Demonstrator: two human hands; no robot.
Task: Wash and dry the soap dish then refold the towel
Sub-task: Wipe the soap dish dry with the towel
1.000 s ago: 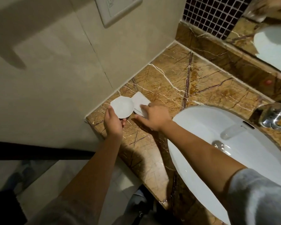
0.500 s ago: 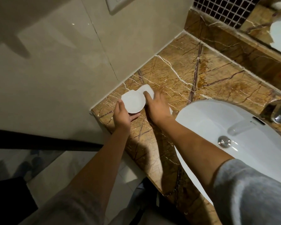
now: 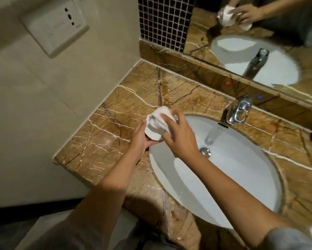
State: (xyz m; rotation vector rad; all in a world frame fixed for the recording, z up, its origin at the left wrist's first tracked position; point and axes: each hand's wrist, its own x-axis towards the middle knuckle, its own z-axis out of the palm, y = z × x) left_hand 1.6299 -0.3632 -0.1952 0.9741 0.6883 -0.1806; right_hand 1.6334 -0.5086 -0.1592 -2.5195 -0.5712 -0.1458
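Both hands are raised above the brown marble bench [image 3: 104, 134], at its junction with the left rim of the white sink [image 3: 223, 186]. The left hand [image 3: 140, 139] cups the white soap dish [image 3: 152, 132] from below and from its left side, the grip closed around the dish edge with the thumb along the rim. The dish is tilted, its lower edge showing pale beneath the cloth. The right hand [image 3: 180, 138] presses a bunched white towel [image 3: 159, 117] into the top of the dish, fingers spread over the cloth and the grip closed on it. The towel is crumpled, not folded, and covers most of the dish, so whether the dish surface is wet cannot be judged from here. Dish and towel are clear of the bench surface, held in the air just left of the basin.

A chrome tap [image 3: 238, 110] stands at the back of the sink, with the drain plug [image 3: 204, 151] below its spout. A mirror [image 3: 259, 33] above the rear ledge reflects the hands, the towel and the basin. A white wall socket [image 3: 54, 24] sits on the beige wall to the left, and a panel of dark mosaic tile [image 3: 166, 20] fills the corner beside the mirror. Grey sleeves show at the lower edge of the view.
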